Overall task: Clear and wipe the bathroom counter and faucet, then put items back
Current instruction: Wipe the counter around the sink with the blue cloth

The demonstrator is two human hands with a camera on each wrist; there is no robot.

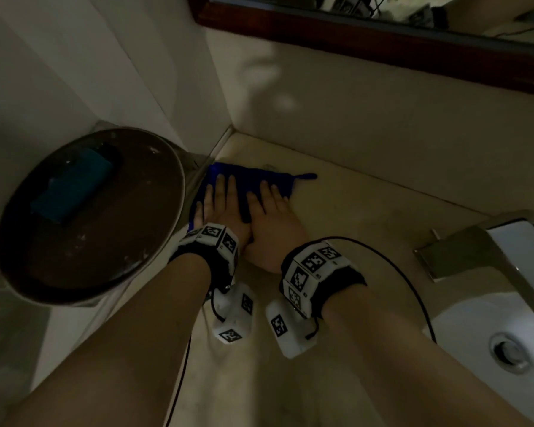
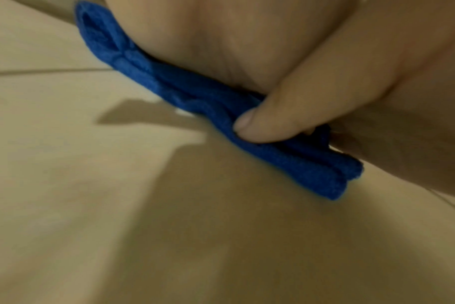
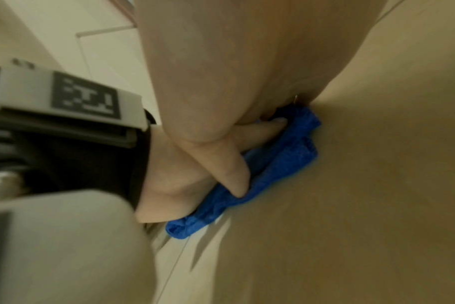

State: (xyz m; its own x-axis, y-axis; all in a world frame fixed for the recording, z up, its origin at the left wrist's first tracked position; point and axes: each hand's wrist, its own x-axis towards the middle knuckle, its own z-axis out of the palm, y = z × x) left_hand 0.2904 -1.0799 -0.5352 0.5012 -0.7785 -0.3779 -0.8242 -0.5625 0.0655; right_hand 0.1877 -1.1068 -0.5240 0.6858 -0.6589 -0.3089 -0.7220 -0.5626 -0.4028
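Folded blue microfibre cloth (image 1: 253,186) lies flat on the beige stone counter (image 1: 367,217), in the back corner beside the round brown bin lid (image 1: 90,217); soft, light and limp, it likely slides best pressed from above; left hand (image 1: 221,208) and right hand (image 1: 272,217) press it side by side, fingers straight, thumbs against its near edge.

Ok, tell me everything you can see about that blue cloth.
The blue cloth looks like soft microfibre, folded into several layers. It lies flat on the beige counter in the back corner, beside the round dark tray. The left hand and right hand press it flat, and a small loop sticks out at its right corner.
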